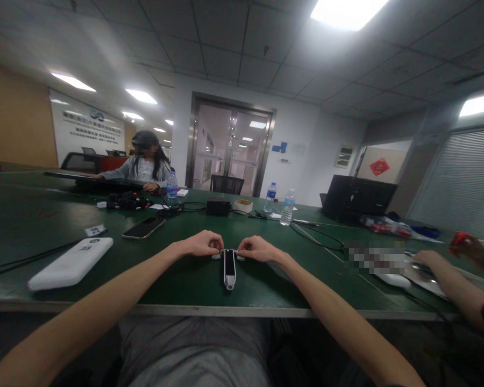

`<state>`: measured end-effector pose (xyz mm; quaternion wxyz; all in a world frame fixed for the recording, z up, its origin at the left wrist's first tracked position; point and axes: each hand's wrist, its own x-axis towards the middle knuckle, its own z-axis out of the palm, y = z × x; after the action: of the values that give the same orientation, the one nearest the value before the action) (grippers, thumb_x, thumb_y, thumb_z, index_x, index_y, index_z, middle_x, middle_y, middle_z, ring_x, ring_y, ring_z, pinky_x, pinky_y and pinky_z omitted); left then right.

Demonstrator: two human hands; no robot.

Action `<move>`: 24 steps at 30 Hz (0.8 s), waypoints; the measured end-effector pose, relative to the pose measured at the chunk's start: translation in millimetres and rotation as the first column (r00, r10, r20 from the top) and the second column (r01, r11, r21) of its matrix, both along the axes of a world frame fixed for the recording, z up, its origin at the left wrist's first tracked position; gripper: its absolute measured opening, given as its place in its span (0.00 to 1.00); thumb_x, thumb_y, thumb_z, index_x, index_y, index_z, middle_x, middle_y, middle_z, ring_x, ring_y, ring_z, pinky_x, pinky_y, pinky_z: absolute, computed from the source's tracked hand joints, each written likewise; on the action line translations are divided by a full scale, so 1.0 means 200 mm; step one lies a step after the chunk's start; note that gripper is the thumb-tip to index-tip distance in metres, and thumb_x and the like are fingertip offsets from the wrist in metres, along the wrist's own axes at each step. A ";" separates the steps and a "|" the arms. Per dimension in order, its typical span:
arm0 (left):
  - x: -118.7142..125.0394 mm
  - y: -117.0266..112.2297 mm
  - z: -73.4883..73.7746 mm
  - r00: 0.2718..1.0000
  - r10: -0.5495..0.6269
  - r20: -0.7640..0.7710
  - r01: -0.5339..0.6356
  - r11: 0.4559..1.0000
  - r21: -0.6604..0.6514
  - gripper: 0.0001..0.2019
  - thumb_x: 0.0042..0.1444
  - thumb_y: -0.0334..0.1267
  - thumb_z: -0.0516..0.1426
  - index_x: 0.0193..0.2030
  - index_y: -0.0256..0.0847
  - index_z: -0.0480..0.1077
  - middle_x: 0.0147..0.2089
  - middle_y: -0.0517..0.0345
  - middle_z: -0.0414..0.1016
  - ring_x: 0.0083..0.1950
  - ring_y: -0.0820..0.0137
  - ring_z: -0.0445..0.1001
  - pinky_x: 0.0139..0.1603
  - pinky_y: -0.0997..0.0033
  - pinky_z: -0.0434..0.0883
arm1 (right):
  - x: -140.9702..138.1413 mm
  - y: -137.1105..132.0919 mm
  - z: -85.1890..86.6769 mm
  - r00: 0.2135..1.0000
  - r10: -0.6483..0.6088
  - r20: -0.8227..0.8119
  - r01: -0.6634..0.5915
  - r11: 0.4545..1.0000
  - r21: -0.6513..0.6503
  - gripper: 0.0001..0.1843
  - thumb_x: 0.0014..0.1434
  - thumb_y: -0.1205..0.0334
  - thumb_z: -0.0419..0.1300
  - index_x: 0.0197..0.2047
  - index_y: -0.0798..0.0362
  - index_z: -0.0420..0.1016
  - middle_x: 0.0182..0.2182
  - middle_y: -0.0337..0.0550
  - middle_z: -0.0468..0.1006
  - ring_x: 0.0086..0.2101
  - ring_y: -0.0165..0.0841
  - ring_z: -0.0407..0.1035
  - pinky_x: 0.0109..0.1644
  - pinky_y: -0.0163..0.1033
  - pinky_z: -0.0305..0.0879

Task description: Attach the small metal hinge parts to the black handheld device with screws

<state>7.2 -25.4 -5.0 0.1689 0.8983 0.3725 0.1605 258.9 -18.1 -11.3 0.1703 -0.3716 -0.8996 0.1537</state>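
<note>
A small white device with a black face [229, 267] lies lengthwise on the green table [177, 279], just beyond the front edge. My left hand [201, 243] is closed, its fingertips pinching something small at the device's far left corner. Mirroring it, my right hand [258, 249] is closed and pinches at the far right corner. Small white pieces show beside the device under both hands; I cannot make out what they are.
A white power bank [70, 263] and a dark phone [143, 228] lie to the left. Cables, water bottles [287, 207], a black box [218, 207] and a laptop [357, 197] sit further back. A person sits at far left. Another person's arm [452, 279] reaches in at right.
</note>
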 end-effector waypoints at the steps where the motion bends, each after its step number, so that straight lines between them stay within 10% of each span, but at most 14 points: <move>1: 0.00 0.00 0.00 1.000 -0.001 0.000 0.001 1.000 0.002 0.13 0.49 0.40 0.57 0.40 0.37 0.73 0.30 0.60 0.72 0.29 0.74 0.68 0.28 0.79 0.62 | 0.00 0.00 0.00 1.000 -0.001 -0.001 0.001 1.000 0.002 0.12 0.55 0.57 0.58 0.36 0.56 0.78 0.31 0.41 0.79 0.30 0.29 0.69 0.34 0.32 0.62; 24: 0.00 -0.02 0.02 1.000 0.011 -0.008 -0.011 1.000 -0.017 0.12 0.50 0.39 0.56 0.40 0.37 0.73 0.31 0.60 0.72 0.31 0.74 0.68 0.29 0.80 0.63 | 0.00 -0.01 0.01 1.000 0.014 0.016 -0.014 1.000 -0.026 0.13 0.58 0.56 0.55 0.38 0.54 0.78 0.33 0.41 0.79 0.33 0.31 0.71 0.37 0.34 0.63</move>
<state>8.1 -28.5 -1.6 0.1744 0.8954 0.3793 0.1548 258.7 -19.5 -8.9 0.1571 -0.3687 -0.9015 0.1632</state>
